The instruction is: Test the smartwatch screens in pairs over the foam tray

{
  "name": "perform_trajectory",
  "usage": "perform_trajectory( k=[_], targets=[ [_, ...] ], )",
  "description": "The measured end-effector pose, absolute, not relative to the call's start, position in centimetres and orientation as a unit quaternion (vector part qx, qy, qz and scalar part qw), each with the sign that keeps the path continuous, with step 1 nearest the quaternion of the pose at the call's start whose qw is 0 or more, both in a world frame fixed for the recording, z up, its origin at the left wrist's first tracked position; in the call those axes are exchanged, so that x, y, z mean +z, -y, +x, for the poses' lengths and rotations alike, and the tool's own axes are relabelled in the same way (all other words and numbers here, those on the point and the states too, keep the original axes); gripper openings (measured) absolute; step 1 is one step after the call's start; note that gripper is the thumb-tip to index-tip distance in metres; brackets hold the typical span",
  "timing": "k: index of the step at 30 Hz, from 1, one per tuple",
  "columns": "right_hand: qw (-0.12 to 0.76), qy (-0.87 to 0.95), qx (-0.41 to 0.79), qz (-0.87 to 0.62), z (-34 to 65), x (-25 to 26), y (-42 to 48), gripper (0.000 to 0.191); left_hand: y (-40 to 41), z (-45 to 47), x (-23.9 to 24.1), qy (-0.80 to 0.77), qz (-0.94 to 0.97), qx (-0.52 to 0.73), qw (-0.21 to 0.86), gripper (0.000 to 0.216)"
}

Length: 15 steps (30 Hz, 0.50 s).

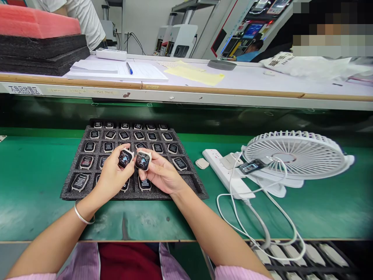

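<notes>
My left hand (112, 173) is closed on a smartwatch body (125, 158) without a strap, its dark screen lit with a small picture. Right beside it, my right hand (163, 171) grips a second smartwatch (143, 160), screen facing up and lit as well. Both are held close together above a black foam tray (76, 165). Rows of similar watches, such as one at the front left corner (80, 182), lie in the tray's pockets, many with white text on their screens. My hands and forearms hide some of the pockets.
Right of the tray stand a white power strip (223, 171), a white charger (202, 163), looping cables and a white fan (291, 153). Beyond is a raised shelf (186, 83) with papers, a pen and stacked foam (43, 50). More trayed parts (311, 254) sit below at right. Other people are behind the shelf.
</notes>
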State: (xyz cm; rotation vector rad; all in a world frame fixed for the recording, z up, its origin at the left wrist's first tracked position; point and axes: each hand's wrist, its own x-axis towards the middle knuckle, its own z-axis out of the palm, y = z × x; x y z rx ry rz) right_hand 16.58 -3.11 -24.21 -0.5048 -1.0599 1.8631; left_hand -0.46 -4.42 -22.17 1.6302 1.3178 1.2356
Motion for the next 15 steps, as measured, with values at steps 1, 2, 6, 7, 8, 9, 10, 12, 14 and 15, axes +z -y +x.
perform_trajectory(
  k=[1, 2, 6, 7, 8, 9, 10, 12, 14, 15],
  targets=[
    [0.453, 0.427, 0.755, -0.206, 16.57, -24.15, 3.15, 0.051, 4.44, -0.45, -22.13, -0.509, 0.626, 0.475, 0.351, 0.048],
    [0.454, 0.425, 0.755, -0.208, 16.55, -24.1, 3.18, 0.051, 4.46, -0.45, -22.1, -0.511, 0.625, 0.472, 0.353, 0.048],
    [0.452, 0.421, 0.757, -0.215, 16.52, -24.01, 3.24, 0.049, 4.32, -0.53, -22.18, -0.508, 0.624, 0.472, 0.36, 0.046],
    [0.451, 0.421, 0.756, -0.218, 16.53, -24.01, 3.21, 0.049, 4.22, -0.56, -22.23, -0.503, 0.62, 0.475, 0.37, 0.046],
    [0.451, 0.422, 0.755, -0.22, 16.56, -24.01, 3.17, 0.049, 4.1, -0.59, -22.27, -0.499, 0.609, 0.48, 0.386, 0.046],
    [0.451, 0.421, 0.755, -0.221, 16.6, -23.99, 3.1, 0.05, 3.99, -0.62, -22.28, -0.495, 0.593, 0.486, 0.409, 0.046],
    [0.451, 0.42, 0.756, -0.222, 16.67, -23.96, 3.01, 0.05, 3.89, -0.63, -22.24, -0.493, 0.571, 0.489, 0.438, 0.048],
    [0.451, 0.411, 0.759, -0.227, 16.86, -23.84, 2.77, 0.049, 3.78, -0.62, -22.01, -0.485, 0.516, 0.488, 0.51, 0.052],
    [0.453, 0.396, 0.762, -0.241, 17.1, -23.68, 2.47, 0.047, 3.8, -0.57, -21.69, -0.471, 0.462, 0.479, 0.579, 0.057],
    [0.455, 0.389, 0.762, -0.249, 17.23, -23.61, 2.31, 0.046, 3.83, -0.54, -21.54, -0.463, 0.439, 0.477, 0.605, 0.06]
  ],
)
